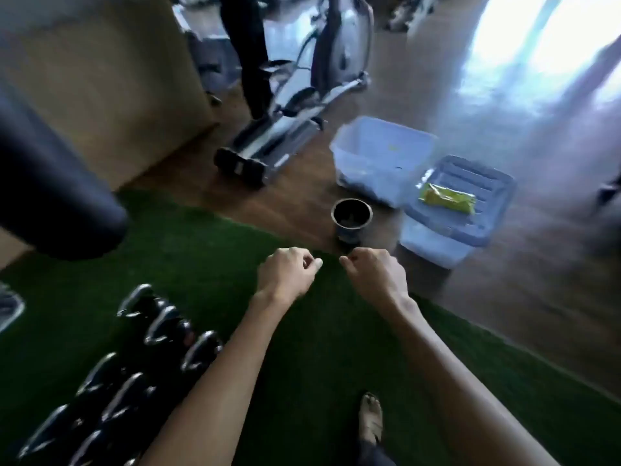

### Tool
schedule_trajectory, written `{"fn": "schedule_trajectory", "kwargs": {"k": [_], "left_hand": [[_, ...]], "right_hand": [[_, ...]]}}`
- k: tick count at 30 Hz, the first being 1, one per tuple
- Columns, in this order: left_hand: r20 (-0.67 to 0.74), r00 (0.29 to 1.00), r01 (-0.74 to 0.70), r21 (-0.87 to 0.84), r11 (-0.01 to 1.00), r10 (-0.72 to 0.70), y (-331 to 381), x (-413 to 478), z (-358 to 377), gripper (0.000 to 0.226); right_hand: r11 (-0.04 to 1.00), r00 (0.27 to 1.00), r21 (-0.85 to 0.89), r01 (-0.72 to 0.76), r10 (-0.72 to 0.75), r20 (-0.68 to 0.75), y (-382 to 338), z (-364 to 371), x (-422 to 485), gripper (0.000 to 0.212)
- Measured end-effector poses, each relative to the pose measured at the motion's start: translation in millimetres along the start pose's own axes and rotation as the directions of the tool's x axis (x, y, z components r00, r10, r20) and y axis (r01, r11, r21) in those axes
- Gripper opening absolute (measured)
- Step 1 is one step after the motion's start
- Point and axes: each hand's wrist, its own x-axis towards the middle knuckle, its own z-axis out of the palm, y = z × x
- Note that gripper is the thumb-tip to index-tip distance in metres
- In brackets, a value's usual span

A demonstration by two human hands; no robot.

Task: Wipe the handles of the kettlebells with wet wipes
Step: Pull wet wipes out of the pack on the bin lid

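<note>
left grip: my left hand [287,274] is out in front over the turf [319,358], fingers curled in tight, nothing in it that I can see

right grip: same deal, right hand [376,275] clenched, no wipe in it

kettlebells: the kettlebells [161,326] sit in rows on the turf down at my left, well apart from both hands, handles not yet wiped I'd guess

wipes: the yellow-green wipe pack [447,198] lies on the lid of the closed plastic box [470,230], off the turf, ahead to my right

what could go wrong: the dark bin [351,216] stands just beyond my hands, between me and the boxes, so a lazy reach for the pack could knock it over. Also wet handles get slippery, and my bare foot [369,418] is on the turf, so a bell slipping or tipping could land on it

count: one wipe pack, one closed plastic box, one open plastic box [379,153], one dark bin, at least seven kettlebells (blurry, so that's rough)
</note>
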Motion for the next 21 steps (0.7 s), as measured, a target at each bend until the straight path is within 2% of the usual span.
{"fn": "schedule_trajectory", "kwargs": {"k": [6, 16, 21], "left_hand": [[0.184, 0.98, -0.082, 0.008, 0.997, 0.079, 120, 123, 87, 0.034], [0.227, 0.95, -0.231, 0.039, 0.972, 0.216, 258, 331, 177, 0.033], [0.266, 0.929, -0.272, 0.016, 0.962, 0.258, 312, 460, 229, 0.03]], "right_hand": [[0.981, 0.979, 0.033, -0.19, 0.191, -0.069, 129, -17, 105, 0.032], [0.929, 0.929, 0.024, -0.37, 0.37, -0.001, 267, -45, 282, 0.029], [0.906, 0.906, 0.004, -0.423, 0.423, 0.0, 333, -43, 402, 0.028]]}}
